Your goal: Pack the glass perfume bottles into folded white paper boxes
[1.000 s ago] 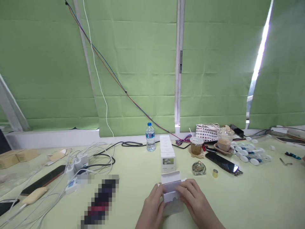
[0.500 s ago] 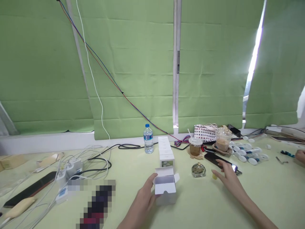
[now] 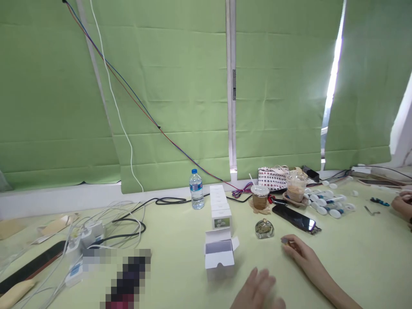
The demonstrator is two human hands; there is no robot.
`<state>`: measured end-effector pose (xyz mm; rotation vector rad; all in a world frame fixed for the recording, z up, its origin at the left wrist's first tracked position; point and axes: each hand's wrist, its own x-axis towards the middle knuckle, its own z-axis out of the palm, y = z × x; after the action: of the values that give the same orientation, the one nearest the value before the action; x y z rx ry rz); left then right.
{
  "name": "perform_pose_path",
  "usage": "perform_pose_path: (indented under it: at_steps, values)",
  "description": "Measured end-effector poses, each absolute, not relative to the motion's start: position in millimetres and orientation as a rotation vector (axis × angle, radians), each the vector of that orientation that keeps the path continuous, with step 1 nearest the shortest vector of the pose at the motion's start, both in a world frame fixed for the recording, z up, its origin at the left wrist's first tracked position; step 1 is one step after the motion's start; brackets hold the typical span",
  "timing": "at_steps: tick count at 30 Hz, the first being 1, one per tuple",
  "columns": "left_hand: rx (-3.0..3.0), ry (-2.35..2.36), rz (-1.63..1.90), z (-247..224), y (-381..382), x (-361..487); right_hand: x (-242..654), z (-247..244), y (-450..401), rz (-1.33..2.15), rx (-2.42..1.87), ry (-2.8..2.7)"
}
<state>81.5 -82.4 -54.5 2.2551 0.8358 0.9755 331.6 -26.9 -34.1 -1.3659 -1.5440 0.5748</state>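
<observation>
Pinched in my right hand [image 3: 301,252] is a small yellowish piece [image 3: 285,241] with a greyish end, partly covered by the fingers. Left of that hand stands a round glass bottle [image 3: 264,229] with a gold-toned top, looking like perfume. My left hand [image 3: 255,292] hovers low at the front, somewhat blurred, its fingers apart and nothing visible in them. An opened white carton [image 3: 219,259] sits just beyond it to the left, flaps up and the inside seemingly bare. Behind the carton runs a row of closed white boxes [image 3: 220,206].
A water bottle [image 3: 196,191] is left of the box row. Farther right are an iced drink cup [image 3: 259,196], a phone [image 3: 296,218], a second cup [image 3: 296,186] and several capped clear tubes [image 3: 328,206]. Cables and a power strip [image 3: 82,246] crowd the left. Another person's hand [image 3: 402,204] shows at far right.
My left hand has let go of the open carton and moved right, toward the front. My right hand has picked up the small yellowish piece and drawn back from the phone. The view has shifted slightly.
</observation>
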Motion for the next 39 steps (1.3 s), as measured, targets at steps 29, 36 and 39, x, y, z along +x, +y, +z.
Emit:
perform_pose_path:
  at_steps: [29,36,39]
  values:
    - [1.582,1.071,1.473,-19,23,157,309,-42,-41,0.105,-1.351,-1.886]
    - [1.564,1.033,1.473,-16,23,157,300,-25,-23,0.457,-1.227,-1.44]
    - [1.566,1.008,1.458,-15,22,157,290,-16,-5,0.474,-1.177,-1.19]
